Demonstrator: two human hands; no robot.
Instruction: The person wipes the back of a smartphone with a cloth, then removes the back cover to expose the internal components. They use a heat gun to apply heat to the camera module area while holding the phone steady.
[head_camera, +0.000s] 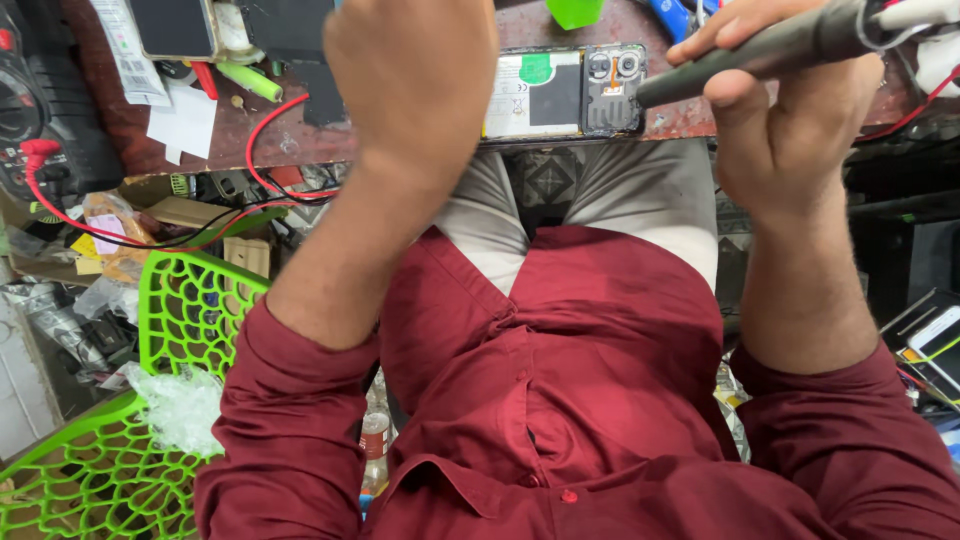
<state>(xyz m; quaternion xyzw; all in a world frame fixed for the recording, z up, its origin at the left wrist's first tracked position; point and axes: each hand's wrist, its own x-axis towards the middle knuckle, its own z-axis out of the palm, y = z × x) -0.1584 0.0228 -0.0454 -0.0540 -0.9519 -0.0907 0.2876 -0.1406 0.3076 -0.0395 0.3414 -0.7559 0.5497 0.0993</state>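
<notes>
Head view: right hand (775, 110) pinches a dark cylindrical tool handle (760, 50) at two o'clock of an opened rectangular phone (565, 92); left hand (412, 70) blurred, finger state unclear.

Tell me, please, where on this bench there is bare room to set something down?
Bare bench shows between the red wire and the opened phone, partly behind the left hand. The bench's left end is crowded with papers and tools.

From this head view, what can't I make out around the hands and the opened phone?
- Left hand: blurred, seen from the back; its fingers and any contents are hidden.
- Opened phone: its left end is covered by that hand.
- Grey tool in the right hand: its rear runs off the top edge.
</notes>
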